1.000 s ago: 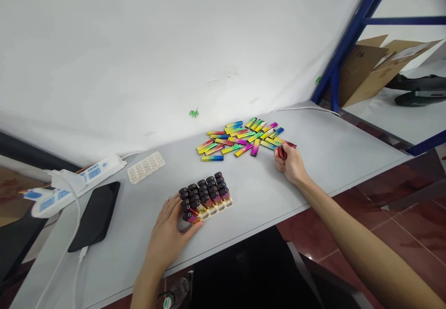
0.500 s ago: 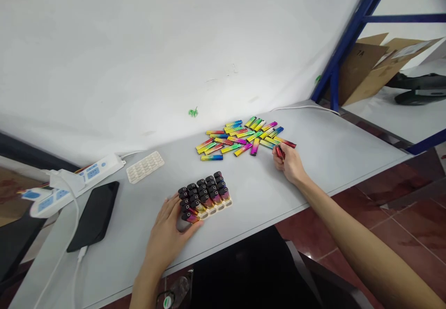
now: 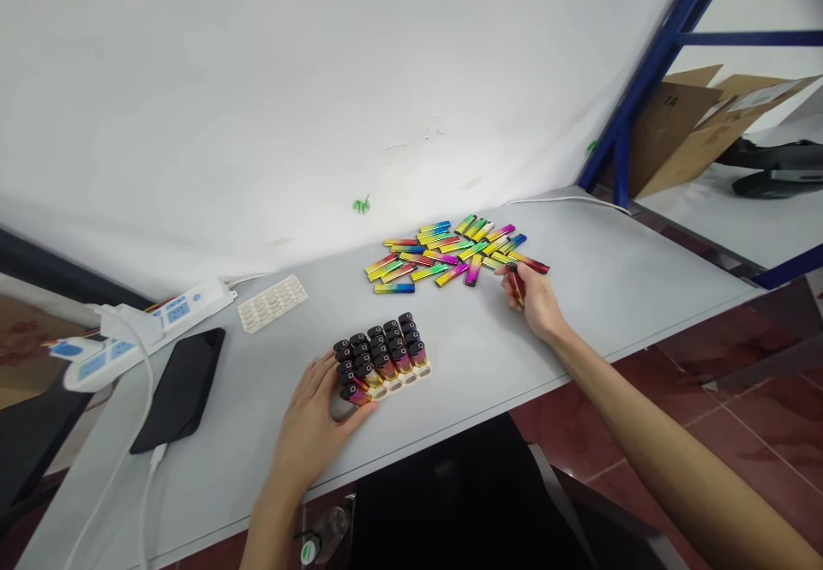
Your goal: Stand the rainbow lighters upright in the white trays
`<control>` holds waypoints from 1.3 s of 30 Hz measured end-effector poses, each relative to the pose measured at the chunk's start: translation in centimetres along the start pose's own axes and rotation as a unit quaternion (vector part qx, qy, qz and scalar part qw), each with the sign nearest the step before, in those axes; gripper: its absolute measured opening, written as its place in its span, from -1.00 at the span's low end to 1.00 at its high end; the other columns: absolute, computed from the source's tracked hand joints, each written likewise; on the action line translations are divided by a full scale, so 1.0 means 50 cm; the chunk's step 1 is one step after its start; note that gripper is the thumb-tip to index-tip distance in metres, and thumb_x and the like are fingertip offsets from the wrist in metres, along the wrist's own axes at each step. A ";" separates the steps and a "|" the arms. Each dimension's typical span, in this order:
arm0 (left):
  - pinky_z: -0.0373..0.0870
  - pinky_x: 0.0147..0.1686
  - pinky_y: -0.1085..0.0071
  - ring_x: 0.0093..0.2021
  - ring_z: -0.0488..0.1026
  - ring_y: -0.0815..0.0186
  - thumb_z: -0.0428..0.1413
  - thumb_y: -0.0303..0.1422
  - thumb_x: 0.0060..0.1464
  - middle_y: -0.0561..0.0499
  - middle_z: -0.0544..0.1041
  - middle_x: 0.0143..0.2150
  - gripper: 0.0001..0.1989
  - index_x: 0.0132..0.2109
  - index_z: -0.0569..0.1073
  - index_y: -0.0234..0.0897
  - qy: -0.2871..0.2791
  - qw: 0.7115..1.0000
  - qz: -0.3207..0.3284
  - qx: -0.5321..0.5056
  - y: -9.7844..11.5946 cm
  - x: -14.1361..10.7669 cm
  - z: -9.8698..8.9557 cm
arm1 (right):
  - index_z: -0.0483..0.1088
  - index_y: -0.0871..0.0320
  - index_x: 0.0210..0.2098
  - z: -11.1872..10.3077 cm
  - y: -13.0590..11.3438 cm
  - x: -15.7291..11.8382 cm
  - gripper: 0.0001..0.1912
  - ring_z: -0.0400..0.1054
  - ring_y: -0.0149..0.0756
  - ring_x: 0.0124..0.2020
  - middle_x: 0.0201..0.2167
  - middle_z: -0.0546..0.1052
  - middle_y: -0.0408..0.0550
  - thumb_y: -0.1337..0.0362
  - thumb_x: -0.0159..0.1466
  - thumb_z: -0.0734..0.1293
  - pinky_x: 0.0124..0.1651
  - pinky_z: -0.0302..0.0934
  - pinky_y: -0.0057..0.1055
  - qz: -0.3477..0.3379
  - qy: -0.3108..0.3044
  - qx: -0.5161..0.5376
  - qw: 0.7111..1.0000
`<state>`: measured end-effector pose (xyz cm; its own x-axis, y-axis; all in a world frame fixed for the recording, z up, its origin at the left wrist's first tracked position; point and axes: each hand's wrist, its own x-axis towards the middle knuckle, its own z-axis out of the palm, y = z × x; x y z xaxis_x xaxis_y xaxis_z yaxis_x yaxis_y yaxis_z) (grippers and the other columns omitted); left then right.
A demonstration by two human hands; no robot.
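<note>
My left hand [image 3: 314, 420] is curved around the left end of a cream tray [image 3: 410, 378], its thumb along the front edge and its fingers behind. In the tray stand several rows of shiny lighters [image 3: 387, 368] with black tops; a few oval holes at the front hold nothing. My right hand [image 3: 535, 297] is closed on a red and gold lighter [image 3: 515, 285], its dark end up, at the right side of a loose pile of lighters [image 3: 443, 259]. These lie flat in yellow, green, blue, pink and red.
A second cream tray [image 3: 273, 303] with oval holes lies at the left by the wall. Beyond it are a white power strip [image 3: 183, 309] and a black phone [image 3: 180, 390] with a plugged-in cable. A blue frame [image 3: 621, 159] and cardboard box [image 3: 681, 137] stand at the right.
The lighter in my right hand has tipped more upright and shows more of its body. My left hand has stayed at the tray. The whole view has shifted slightly.
</note>
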<state>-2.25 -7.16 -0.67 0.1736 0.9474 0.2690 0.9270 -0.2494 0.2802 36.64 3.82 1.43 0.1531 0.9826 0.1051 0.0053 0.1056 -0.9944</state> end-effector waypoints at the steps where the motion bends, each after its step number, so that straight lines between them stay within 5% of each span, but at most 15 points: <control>1: 0.25 0.35 -0.09 0.37 0.28 -0.07 0.19 0.01 0.11 -0.19 0.42 0.30 -0.33 0.27 0.34 -0.21 0.003 1.000 0.001 -0.002 0.001 0.000 0.000 | 0.35 0.10 -0.32 0.001 0.000 -0.001 -0.59 0.11 -0.42 -0.62 -0.58 0.29 -0.22 -0.12 0.35 0.21 -0.54 0.01 -0.42 -0.010 -0.005 -0.021 1.000; 5: 0.24 0.36 -0.08 0.36 0.29 -0.06 0.20 0.02 0.10 -0.18 0.43 0.30 -0.33 0.26 0.35 -0.21 0.011 1.000 0.006 -0.010 0.005 0.002 -0.002 | 0.35 0.11 -0.35 0.016 -0.020 -0.013 -0.64 0.18 -0.40 -0.55 -0.56 0.38 -0.20 -0.07 0.28 0.36 -0.47 0.08 -0.41 -0.030 -0.042 -0.100 0.994; 10: 0.21 0.37 -0.06 0.34 0.31 -0.04 0.18 0.02 0.13 -0.19 0.43 0.29 -0.34 0.26 0.34 -0.24 0.010 1.000 0.021 -0.008 0.007 0.003 -0.002 | 0.45 0.10 -0.31 0.058 -0.110 -0.074 -0.75 0.35 -0.31 -0.37 -0.39 0.51 -0.09 0.05 0.29 0.39 -0.24 0.27 -0.30 -0.101 -0.098 -0.168 0.976; 16: 0.22 0.36 -0.10 0.37 0.26 -0.09 0.19 0.08 0.09 -0.22 0.40 0.33 -0.27 0.27 0.34 -0.26 0.013 1.000 0.003 -0.012 0.005 0.000 0.004 | 0.50 0.06 -0.13 0.145 -0.201 -0.167 -0.83 0.41 -0.34 -0.32 -0.22 0.48 -0.06 0.15 0.32 0.41 -0.26 0.38 -0.34 -0.202 -0.238 -0.217 0.925; 23: 0.12 0.42 -0.03 0.37 0.29 0.00 0.17 0.07 0.13 -0.19 0.44 0.30 -0.29 0.28 0.32 -0.26 0.007 0.999 0.030 -0.032 0.012 0.003 -0.002 | 0.39 0.09 -0.03 0.240 -0.173 -0.221 -0.84 0.49 -0.31 -0.27 -0.16 0.53 -0.02 0.27 0.40 0.31 -0.24 0.42 -0.35 -0.282 -0.276 -0.297 0.870; 29: 0.11 0.42 -0.01 0.38 0.27 0.02 0.13 0.09 0.16 -0.18 0.42 0.32 -0.29 0.29 0.31 -0.28 0.005 0.999 0.033 -0.036 0.015 0.004 -0.003 | 0.40 0.14 -0.05 0.271 -0.142 -0.241 -0.85 0.51 -0.25 -0.31 -0.24 0.57 -0.04 0.25 0.42 0.30 -0.39 0.29 -0.38 -0.339 -0.270 -0.419 0.798; 39: 0.11 0.42 0.00 0.39 0.26 0.03 0.12 0.06 0.18 -0.18 0.39 0.34 -0.30 0.29 0.30 -0.30 0.002 0.999 0.036 -0.028 0.013 0.002 -0.001 | 0.49 0.12 -0.21 0.273 -0.142 -0.233 -0.74 0.45 -0.34 -0.40 -0.36 0.54 -0.11 0.19 0.47 0.20 -0.42 0.19 -0.39 -0.384 -0.233 -0.450 0.772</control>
<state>-1.66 -7.25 -0.42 0.2371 0.9262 0.2933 0.8925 -0.3269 0.3109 21.31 -6.30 7.43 -0.6079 0.6531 0.4515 0.6333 0.7419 -0.2204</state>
